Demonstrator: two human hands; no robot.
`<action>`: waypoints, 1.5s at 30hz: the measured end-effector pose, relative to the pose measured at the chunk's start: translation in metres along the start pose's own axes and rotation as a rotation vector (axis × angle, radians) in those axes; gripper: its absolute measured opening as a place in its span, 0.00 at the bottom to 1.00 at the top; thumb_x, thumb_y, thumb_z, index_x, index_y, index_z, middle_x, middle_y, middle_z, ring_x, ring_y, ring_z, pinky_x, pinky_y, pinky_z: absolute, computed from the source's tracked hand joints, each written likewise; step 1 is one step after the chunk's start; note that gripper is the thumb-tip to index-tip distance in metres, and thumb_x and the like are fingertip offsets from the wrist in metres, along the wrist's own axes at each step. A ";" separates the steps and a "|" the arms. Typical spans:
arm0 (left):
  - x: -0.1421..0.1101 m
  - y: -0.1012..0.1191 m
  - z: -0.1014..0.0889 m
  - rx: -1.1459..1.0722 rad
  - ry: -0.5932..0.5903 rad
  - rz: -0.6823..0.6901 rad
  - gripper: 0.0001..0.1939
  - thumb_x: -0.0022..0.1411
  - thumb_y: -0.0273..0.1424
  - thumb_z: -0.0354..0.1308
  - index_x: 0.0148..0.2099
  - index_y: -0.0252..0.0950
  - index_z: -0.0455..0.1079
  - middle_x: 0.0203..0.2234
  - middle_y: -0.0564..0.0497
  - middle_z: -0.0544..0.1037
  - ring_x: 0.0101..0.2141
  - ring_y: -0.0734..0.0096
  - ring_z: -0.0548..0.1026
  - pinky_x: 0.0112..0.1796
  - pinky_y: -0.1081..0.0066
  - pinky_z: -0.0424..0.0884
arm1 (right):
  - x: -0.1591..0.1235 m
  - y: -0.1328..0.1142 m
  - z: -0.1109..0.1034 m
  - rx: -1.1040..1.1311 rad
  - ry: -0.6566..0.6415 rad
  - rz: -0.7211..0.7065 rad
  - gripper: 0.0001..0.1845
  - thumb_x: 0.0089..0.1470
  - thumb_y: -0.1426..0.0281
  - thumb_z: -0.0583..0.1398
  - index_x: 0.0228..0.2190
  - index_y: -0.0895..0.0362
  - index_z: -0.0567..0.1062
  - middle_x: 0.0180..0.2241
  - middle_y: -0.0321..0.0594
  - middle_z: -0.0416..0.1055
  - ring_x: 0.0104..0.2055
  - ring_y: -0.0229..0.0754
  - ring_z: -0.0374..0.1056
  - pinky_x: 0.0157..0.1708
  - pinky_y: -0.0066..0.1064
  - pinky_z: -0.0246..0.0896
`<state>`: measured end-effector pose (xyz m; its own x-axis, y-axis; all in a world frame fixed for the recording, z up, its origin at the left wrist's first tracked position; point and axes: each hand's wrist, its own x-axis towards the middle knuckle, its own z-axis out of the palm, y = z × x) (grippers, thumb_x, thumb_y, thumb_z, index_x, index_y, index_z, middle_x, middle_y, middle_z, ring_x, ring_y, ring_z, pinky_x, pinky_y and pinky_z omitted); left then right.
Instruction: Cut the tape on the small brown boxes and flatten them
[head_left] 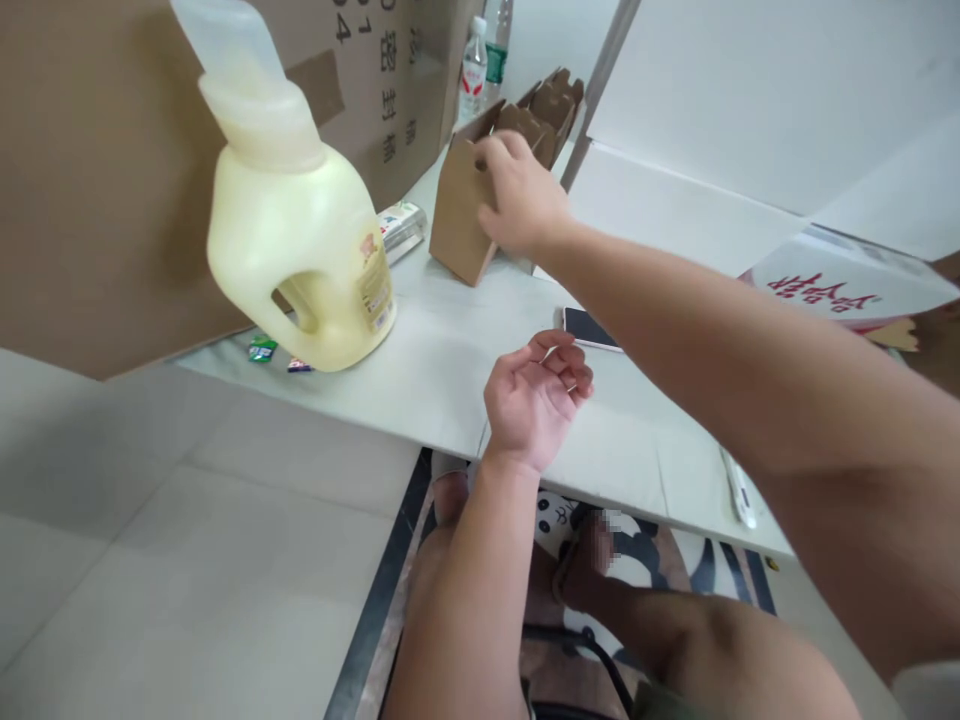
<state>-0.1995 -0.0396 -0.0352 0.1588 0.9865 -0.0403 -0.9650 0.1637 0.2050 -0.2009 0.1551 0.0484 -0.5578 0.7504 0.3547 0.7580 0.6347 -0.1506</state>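
My right hand (521, 195) reaches across to a brown cardboard carton (455, 215) with a peaked top. Its fingers hook over the carton's upper edge by the handle hole, and the thumb rests lower on the side. More brown cartons (553, 105) of the same kind stand right behind, partly hidden by my hand. Nearer to me, my left hand (536, 400) is palm up over the table, its fingers loosely bent and apart with nothing in them. A dark-screened phone (591, 328) lies just beyond it, partly covered by my right forearm.
A large pale yellow jug (300, 230) stands at left before a big cardboard box (97, 180). Small packets (262, 348) lie by its base. Two plastic bottles, one with a red label (473, 75), stand at the back. A white slim item (739, 490) lies near the front edge.
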 end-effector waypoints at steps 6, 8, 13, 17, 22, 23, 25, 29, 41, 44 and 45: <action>-0.008 0.018 -0.003 0.099 -0.037 0.081 0.10 0.48 0.34 0.56 0.34 0.36 0.72 0.26 0.51 0.68 0.27 0.72 0.68 0.33 0.69 0.66 | 0.008 -0.007 0.011 -0.003 0.081 0.126 0.13 0.55 0.80 0.61 0.42 0.57 0.71 0.46 0.47 0.75 0.50 0.56 0.76 0.52 0.50 0.72; -0.011 0.026 -0.004 0.163 -0.041 0.131 0.10 0.49 0.35 0.55 0.34 0.37 0.71 0.25 0.51 0.66 0.27 0.71 0.67 0.32 0.68 0.66 | -0.029 0.000 0.003 -0.025 0.106 0.078 0.09 0.55 0.80 0.56 0.35 0.55 0.71 0.38 0.44 0.76 0.44 0.50 0.75 0.47 0.43 0.71; -0.017 0.049 -0.018 0.533 0.247 0.886 0.06 0.55 0.34 0.57 0.35 0.39 0.73 0.28 0.52 0.69 0.32 0.70 0.70 0.39 0.69 0.69 | -0.170 0.012 -0.053 -0.037 0.225 -0.007 0.08 0.48 0.78 0.57 0.28 0.52 0.70 0.27 0.37 0.72 0.27 0.42 0.67 0.27 0.34 0.59; -0.021 0.056 -0.027 0.872 0.306 1.084 0.10 0.67 0.39 0.57 0.44 0.41 0.76 0.42 0.50 0.78 0.48 0.65 0.75 0.53 0.65 0.69 | -0.287 0.004 -0.099 0.074 0.314 -0.109 0.11 0.46 0.81 0.56 0.26 0.52 0.70 0.27 0.35 0.70 0.29 0.41 0.71 0.26 0.34 0.62; -0.020 0.025 -0.013 1.053 -0.191 0.612 0.18 0.70 0.47 0.57 0.42 0.41 0.80 0.37 0.49 0.82 0.40 0.63 0.79 0.44 0.64 0.74 | -0.388 -0.005 -0.105 0.097 0.422 0.162 0.13 0.52 0.81 0.57 0.29 0.50 0.75 0.30 0.35 0.73 0.28 0.40 0.71 0.25 0.35 0.62; -0.019 0.016 -0.010 1.046 -0.241 0.584 0.17 0.69 0.47 0.58 0.42 0.41 0.80 0.37 0.50 0.83 0.41 0.63 0.80 0.44 0.64 0.75 | -0.400 -0.004 -0.099 0.101 0.491 0.240 0.13 0.54 0.80 0.58 0.31 0.50 0.76 0.33 0.36 0.75 0.32 0.41 0.73 0.30 0.36 0.66; -0.014 -0.002 -0.004 0.999 -0.319 0.562 0.15 0.69 0.46 0.60 0.42 0.42 0.81 0.39 0.50 0.84 0.44 0.63 0.81 0.47 0.63 0.75 | -0.418 0.002 -0.084 0.168 0.639 0.364 0.11 0.56 0.77 0.62 0.38 0.49 0.78 0.46 0.39 0.77 0.46 0.46 0.76 0.45 0.42 0.71; -0.003 -0.029 0.000 0.935 -0.355 0.536 0.13 0.67 0.46 0.63 0.39 0.42 0.80 0.40 0.50 0.85 0.43 0.63 0.81 0.48 0.63 0.75 | -0.432 0.019 -0.059 0.426 0.628 0.480 0.19 0.58 0.71 0.65 0.51 0.49 0.74 0.58 0.47 0.72 0.60 0.52 0.72 0.58 0.53 0.69; 0.017 -0.060 -0.002 1.214 -0.049 0.561 0.20 0.58 0.48 0.66 0.26 0.40 0.68 0.24 0.53 0.76 0.30 0.67 0.75 0.36 0.68 0.71 | -0.428 0.035 -0.049 0.211 0.699 0.258 0.09 0.59 0.73 0.57 0.38 0.49 0.74 0.37 0.42 0.77 0.47 0.55 0.77 0.49 0.56 0.71; 0.023 -0.068 -0.001 1.211 -0.030 0.589 0.20 0.56 0.48 0.66 0.25 0.40 0.65 0.21 0.55 0.71 0.28 0.68 0.74 0.36 0.68 0.72 | -0.440 0.036 -0.046 0.176 0.761 0.293 0.11 0.57 0.71 0.61 0.43 0.46 0.73 0.46 0.43 0.74 0.55 0.55 0.72 0.54 0.56 0.69; 0.024 -0.071 0.000 1.206 -0.026 0.590 0.20 0.56 0.48 0.67 0.25 0.41 0.65 0.20 0.55 0.71 0.28 0.68 0.74 0.36 0.67 0.72 | -0.444 0.038 -0.045 0.164 0.810 0.336 0.14 0.56 0.70 0.62 0.44 0.45 0.72 0.50 0.43 0.71 0.58 0.55 0.70 0.57 0.57 0.68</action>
<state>-0.1272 -0.0273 -0.0504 -0.1975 0.9087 0.3677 -0.1068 -0.3928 0.9134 0.0906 -0.1627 -0.0734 0.1427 0.5803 0.8018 0.7456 0.4697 -0.4727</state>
